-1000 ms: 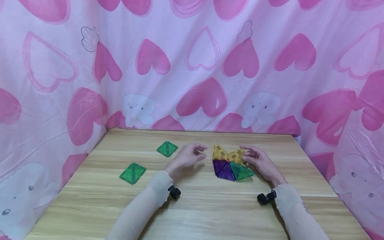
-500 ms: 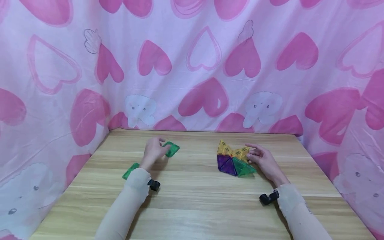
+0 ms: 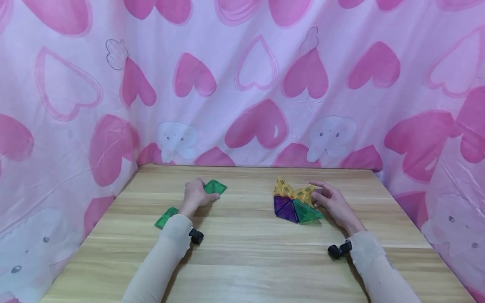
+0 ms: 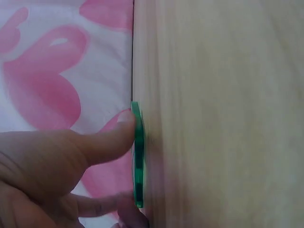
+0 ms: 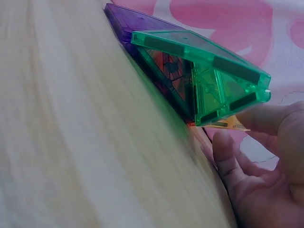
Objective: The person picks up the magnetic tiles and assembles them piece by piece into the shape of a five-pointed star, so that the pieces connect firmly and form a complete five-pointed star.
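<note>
My left hand [image 3: 195, 195] pinches a green diamond-shaped magnetic tile piece [image 3: 215, 187] at the back left of the table. In the left wrist view this green piece [image 4: 138, 161] is seen edge-on, thumb at one end and fingertips at the other. To the right stands a joined build of magnetic tiles: yellow tiles [image 3: 282, 188] behind, purple tiles [image 3: 286, 209] in front, and a tilted green tile [image 3: 307, 211] at the right. My right hand [image 3: 331, 203] holds the build's yellow right edge between thumb and fingers; in the right wrist view the green tile [image 5: 204, 54] partly hides the contact.
Another green diamond-shaped piece [image 3: 166, 217] lies flat at the left, partly behind the left sleeve. The wooden table [image 3: 246, 261] meets a pink heart-patterned cloth [image 3: 257, 126] at its back and sides. Each wrist carries a small black camera [image 3: 197, 236].
My left hand has moved left from the middle to the back green piece and taken hold of it. My right hand has stayed at the tile build.
</note>
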Tool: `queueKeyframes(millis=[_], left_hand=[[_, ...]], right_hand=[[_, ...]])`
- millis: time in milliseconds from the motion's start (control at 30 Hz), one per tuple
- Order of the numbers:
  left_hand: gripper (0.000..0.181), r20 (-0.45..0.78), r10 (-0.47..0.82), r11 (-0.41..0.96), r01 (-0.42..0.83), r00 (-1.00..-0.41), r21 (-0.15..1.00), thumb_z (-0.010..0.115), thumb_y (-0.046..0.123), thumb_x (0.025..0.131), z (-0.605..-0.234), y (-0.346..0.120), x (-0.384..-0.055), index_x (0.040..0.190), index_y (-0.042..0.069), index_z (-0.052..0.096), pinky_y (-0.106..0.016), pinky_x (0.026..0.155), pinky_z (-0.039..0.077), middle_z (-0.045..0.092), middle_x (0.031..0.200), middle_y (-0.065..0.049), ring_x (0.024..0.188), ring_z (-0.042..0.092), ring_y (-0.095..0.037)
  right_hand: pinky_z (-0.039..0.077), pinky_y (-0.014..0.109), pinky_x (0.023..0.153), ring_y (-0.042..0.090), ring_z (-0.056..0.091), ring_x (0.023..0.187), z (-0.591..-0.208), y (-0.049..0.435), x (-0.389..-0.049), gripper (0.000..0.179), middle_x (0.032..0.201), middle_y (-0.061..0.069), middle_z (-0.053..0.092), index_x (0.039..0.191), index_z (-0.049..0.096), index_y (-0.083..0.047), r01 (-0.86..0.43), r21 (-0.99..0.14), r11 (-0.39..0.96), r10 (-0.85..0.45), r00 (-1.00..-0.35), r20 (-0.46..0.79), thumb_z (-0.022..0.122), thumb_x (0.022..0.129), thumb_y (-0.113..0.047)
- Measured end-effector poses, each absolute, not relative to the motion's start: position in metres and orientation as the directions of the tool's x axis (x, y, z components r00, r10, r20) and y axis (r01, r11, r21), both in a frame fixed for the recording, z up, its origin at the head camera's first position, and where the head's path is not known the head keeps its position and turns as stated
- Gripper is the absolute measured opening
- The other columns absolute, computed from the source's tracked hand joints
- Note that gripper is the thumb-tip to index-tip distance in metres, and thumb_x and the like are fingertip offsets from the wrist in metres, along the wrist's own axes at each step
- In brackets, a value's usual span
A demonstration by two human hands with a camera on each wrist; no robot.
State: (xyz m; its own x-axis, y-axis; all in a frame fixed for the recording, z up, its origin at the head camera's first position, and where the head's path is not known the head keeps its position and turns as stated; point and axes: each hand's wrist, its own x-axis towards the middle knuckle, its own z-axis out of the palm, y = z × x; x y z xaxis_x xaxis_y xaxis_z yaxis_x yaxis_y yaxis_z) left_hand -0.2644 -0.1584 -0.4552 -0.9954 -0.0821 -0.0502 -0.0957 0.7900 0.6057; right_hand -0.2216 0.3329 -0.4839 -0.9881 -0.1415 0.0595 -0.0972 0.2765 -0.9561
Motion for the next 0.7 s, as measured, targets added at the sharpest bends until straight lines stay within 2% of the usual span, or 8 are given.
queueKeyframes(millis=[67, 200, 300, 367, 433, 500, 600, 700], left_hand=[[0.073, -0.058, -0.085, 0.787, -0.103, -0.995, 0.609, 0.101, 0.038, 0.084, -0.469, -0.164, -0.277, 0.129, -0.008, 0.064, -0.052, 0.092, 0.059, 0.065, 0.122, -0.027, 0.104, 0.06, -0.037], [0.088, -0.074, -0.051, 0.79, -0.086, -0.996, 0.607, 0.106, 0.034, 0.077, -0.492, -0.174, -0.298, 0.141, -0.009, 0.063, -0.056, 0.11, 0.056, 0.068, 0.138, -0.027, 0.124, 0.064, -0.041], [0.091, -0.085, -0.044, 0.781, -0.087, -0.995, 0.618, 0.107, 0.029, 0.075, -0.495, -0.175, -0.3, 0.146, -0.007, 0.064, -0.058, 0.117, 0.052, 0.066, 0.147, -0.027, 0.134, 0.062, -0.043], [0.083, -0.072, -0.052, 0.774, -0.086, -0.996, 0.627, 0.108, 0.025, 0.074, -0.492, -0.173, -0.296, 0.141, -0.006, 0.069, -0.058, 0.115, 0.053, 0.068, 0.144, -0.026, 0.133, 0.062, -0.044], [0.07, -0.071, -0.059, 0.764, -0.09, -0.996, 0.638, 0.105, 0.018, 0.077, -0.474, -0.165, -0.281, 0.135, -0.005, 0.074, -0.058, 0.114, 0.053, 0.071, 0.14, -0.025, 0.132, 0.063, -0.044], [0.058, -0.051, -0.037, 0.752, -0.061, -0.998, 0.657, 0.102, 0.01, 0.08, -0.456, -0.158, -0.264, 0.131, -0.004, 0.077, -0.056, 0.112, 0.055, 0.074, 0.133, -0.024, 0.127, 0.066, -0.042], [0.047, -0.051, 0.014, 0.728, -0.024, -0.999, 0.685, 0.096, 0.001, 0.084, -0.434, -0.147, -0.244, 0.129, -0.002, 0.079, -0.052, 0.108, 0.058, 0.079, 0.123, -0.02, 0.117, 0.07, -0.036], [0.041, -0.036, 0.072, 0.73, 0.028, -0.997, 0.683, 0.094, -0.002, 0.085, -0.434, -0.144, -0.241, 0.124, 0.001, 0.082, -0.047, 0.101, 0.06, 0.081, 0.111, -0.014, 0.105, 0.072, -0.028]], right_hand=[[0.061, 0.032, 0.094, 0.026, 0.07, 0.113, -0.479, 0.336, -0.219, 0.065, 0.152, 0.029, 0.057, 0.172, 0.041, -0.009, -0.08, -0.941, 0.328, -0.118, -0.992, 0.043, 0.065, 0.115, -0.03], [0.048, 0.05, 0.115, 0.035, 0.052, 0.144, -0.466, 0.344, -0.213, 0.074, 0.172, 0.021, 0.04, 0.176, 0.033, -0.024, -0.037, -0.933, 0.359, -0.062, -0.998, 0.016, 0.065, 0.113, -0.046], [0.042, 0.06, 0.121, 0.038, 0.04, 0.155, -0.455, 0.349, -0.209, 0.076, 0.177, 0.016, 0.034, 0.177, 0.029, -0.028, -0.052, -0.942, 0.332, -0.052, -0.998, 0.037, 0.064, 0.113, -0.05], [0.045, 0.053, 0.122, 0.04, 0.042, 0.155, -0.445, 0.349, -0.211, 0.074, 0.176, 0.018, 0.037, 0.177, 0.031, -0.025, -0.122, -0.921, 0.369, -0.057, -0.992, 0.109, 0.063, 0.114, -0.047], [0.048, 0.038, 0.119, 0.041, 0.046, 0.153, -0.434, 0.344, -0.212, 0.071, 0.174, 0.019, 0.041, 0.176, 0.032, -0.022, -0.184, -0.896, 0.403, -0.063, -0.983, 0.173, 0.062, 0.115, -0.043], [0.049, 0.033, 0.117, 0.04, 0.049, 0.152, -0.422, 0.335, -0.213, 0.069, 0.171, 0.019, 0.046, 0.176, 0.034, -0.021, -0.228, -0.879, 0.42, -0.073, -0.973, 0.217, 0.062, 0.116, -0.041], [0.045, 0.037, 0.122, 0.038, 0.048, 0.153, -0.408, 0.315, -0.211, 0.069, 0.17, 0.015, 0.048, 0.175, 0.036, -0.023, -0.248, -0.895, 0.371, -0.098, -0.969, 0.228, 0.065, 0.115, -0.038], [0.042, 0.051, 0.126, 0.037, 0.045, 0.155, -0.401, 0.292, -0.21, 0.069, 0.17, 0.013, 0.048, 0.174, 0.037, -0.023, -0.27, -0.913, 0.305, -0.147, -0.961, 0.234, 0.067, 0.114, -0.035]])
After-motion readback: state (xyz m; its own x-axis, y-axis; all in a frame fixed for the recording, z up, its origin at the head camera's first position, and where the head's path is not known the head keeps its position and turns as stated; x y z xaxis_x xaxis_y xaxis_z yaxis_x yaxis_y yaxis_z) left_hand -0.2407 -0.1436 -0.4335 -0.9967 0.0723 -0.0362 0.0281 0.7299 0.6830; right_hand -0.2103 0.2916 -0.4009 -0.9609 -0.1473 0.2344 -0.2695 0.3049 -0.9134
